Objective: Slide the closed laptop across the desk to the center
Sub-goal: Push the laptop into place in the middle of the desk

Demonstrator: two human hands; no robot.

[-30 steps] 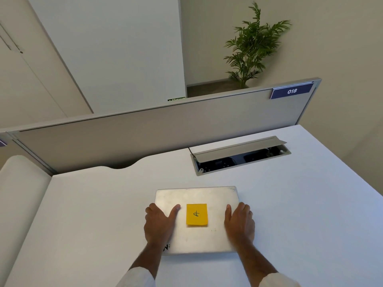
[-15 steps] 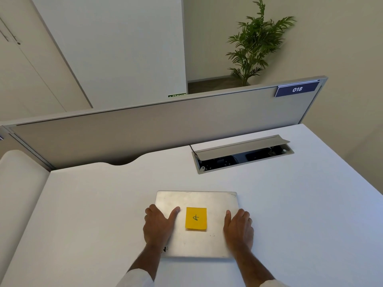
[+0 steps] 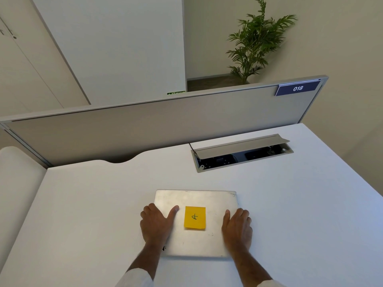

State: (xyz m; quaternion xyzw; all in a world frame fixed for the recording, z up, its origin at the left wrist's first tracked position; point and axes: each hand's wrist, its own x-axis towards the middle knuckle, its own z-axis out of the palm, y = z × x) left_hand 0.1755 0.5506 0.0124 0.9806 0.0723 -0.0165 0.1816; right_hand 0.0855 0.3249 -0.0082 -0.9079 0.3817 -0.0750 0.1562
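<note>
**Laptop eases back toward the near edge**

While both palms press flat, fingers spread and gripping nothing, the laptop (image 3: 194, 222) has crept slightly down-frame over the last second, staying lower centre on the desk (image 3: 290, 214). Left hand (image 3: 156, 223) and right hand (image 3: 237, 227) flank the sticky note (image 3: 194, 217). Its long axis seems to run left-right, far edge facing the cable tray (image 3: 242, 153); placement looks nearly settled.

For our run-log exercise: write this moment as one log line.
stage: slide | laptop: closed, flat on desk | left hand: on lid | right hand: on lid | sticky note: between hands

Place: an office.
Signs: white desk (image 3: 290, 204), grey partition (image 3: 165, 125) tagged 018, cable hatch (image 3: 242, 154), potted plant (image 3: 257, 40).
</note>
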